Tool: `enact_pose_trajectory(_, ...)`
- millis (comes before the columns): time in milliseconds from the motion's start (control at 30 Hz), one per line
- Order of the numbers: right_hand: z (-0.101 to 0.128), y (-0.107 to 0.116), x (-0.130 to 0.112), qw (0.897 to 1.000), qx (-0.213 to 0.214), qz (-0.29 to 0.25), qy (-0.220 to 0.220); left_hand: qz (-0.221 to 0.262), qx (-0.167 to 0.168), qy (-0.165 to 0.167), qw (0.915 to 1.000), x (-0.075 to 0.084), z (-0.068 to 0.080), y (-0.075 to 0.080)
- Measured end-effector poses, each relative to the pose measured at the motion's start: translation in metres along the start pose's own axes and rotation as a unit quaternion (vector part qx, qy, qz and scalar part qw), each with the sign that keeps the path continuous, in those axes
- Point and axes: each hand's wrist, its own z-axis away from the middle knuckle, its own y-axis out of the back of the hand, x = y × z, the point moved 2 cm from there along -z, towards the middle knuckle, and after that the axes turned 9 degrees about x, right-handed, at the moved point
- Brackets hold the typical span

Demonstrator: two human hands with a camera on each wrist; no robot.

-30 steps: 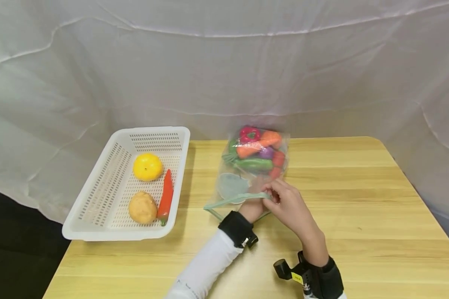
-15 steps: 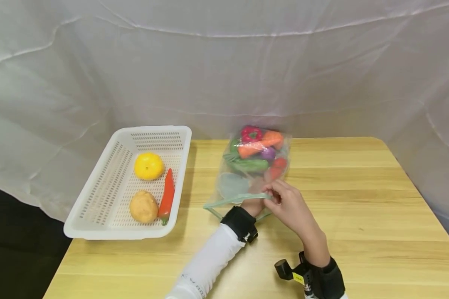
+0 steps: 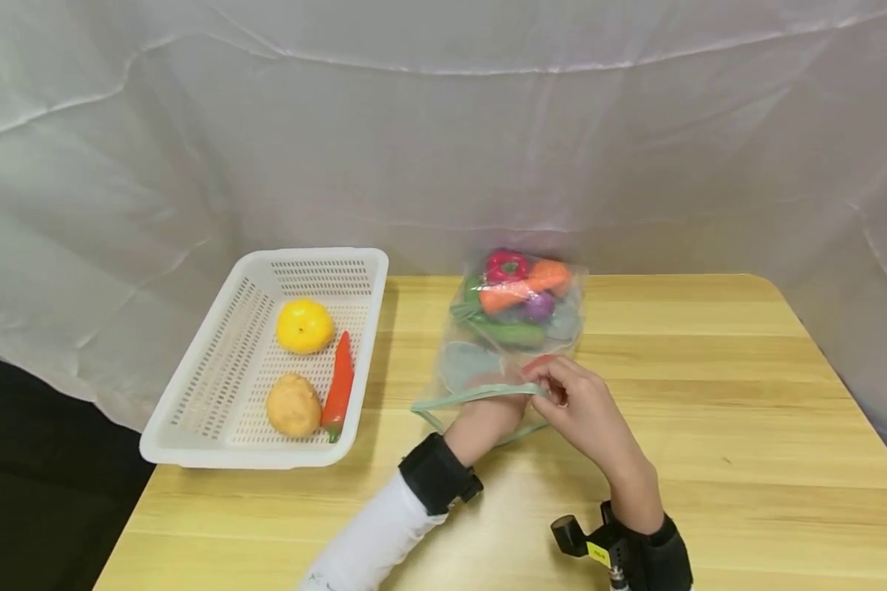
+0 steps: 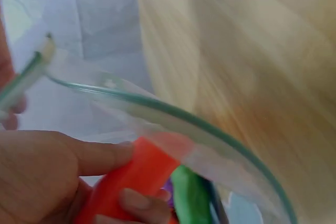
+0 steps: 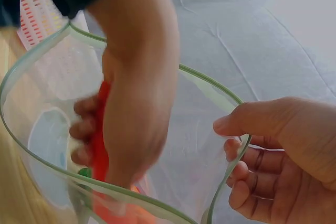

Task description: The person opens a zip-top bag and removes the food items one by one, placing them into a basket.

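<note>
smooth red elongated piece (image 4: 144, 174) inside clear plastic bag with green rim (image 3: 451, 399), near its mouth. left hand (image 4: 47, 174) grips piece between thumb and fingers. probably light, stiff, slick; best held mid-length. right hand (image 5: 289, 156) pinches bag edge; film looks limp.

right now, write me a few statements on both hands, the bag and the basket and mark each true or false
1. The left hand holds a red item at the clear bag. True.
2. A yellow item lies in the white basket. True.
3. The right hand reaches into the white basket. False: it pinches the clear bag by its edge.
4. The clear bag is sealed shut. False: its mouth is open.
5. The potato lies in the white basket beside a red chili. True.
</note>
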Motion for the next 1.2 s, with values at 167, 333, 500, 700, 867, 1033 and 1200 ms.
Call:
enact_pose_trajectory(167,0.001,0.0,0.0,1.0,-0.007,0.007,-0.01,-0.01,-0.032,0.008,0.9994,-0.005,0.021,0.01)
enact_pose_trajectory(333,0.003,0.001,-0.002,1.0,-0.015,0.016,-0.021,0.062,-0.079,0.052,0.9936,-0.012,0.041,0.016)
enact_pose_trajectory(500,0.002,0.003,-0.003,1.0,-0.009,0.02,-0.016,0.124,-0.077,0.076,0.9864,-0.024,0.066,0.031)
enact_pose_trajectory(700,0.003,0.005,-0.002,0.999,-0.018,0.027,-0.032,0.196,-0.07,0.061,0.9762,-0.05,0.104,0.045)
enact_pose_trajectory(867,0.005,0.005,-0.003,0.999,-0.018,0.028,-0.035,0.273,-0.079,0.086,0.9548,-0.077,0.145,0.058)
enact_pose_trajectory(1033,0.005,0.006,-0.003,0.999,-0.023,0.03,-0.035,0.294,-0.062,0.147,0.9423,-0.102,0.177,0.074)
enact_pose_trajectory(1200,0.004,0.006,-0.002,0.999,-0.017,0.025,-0.026,0.305,-0.046,0.249,0.9181,-0.128,0.184,0.084)
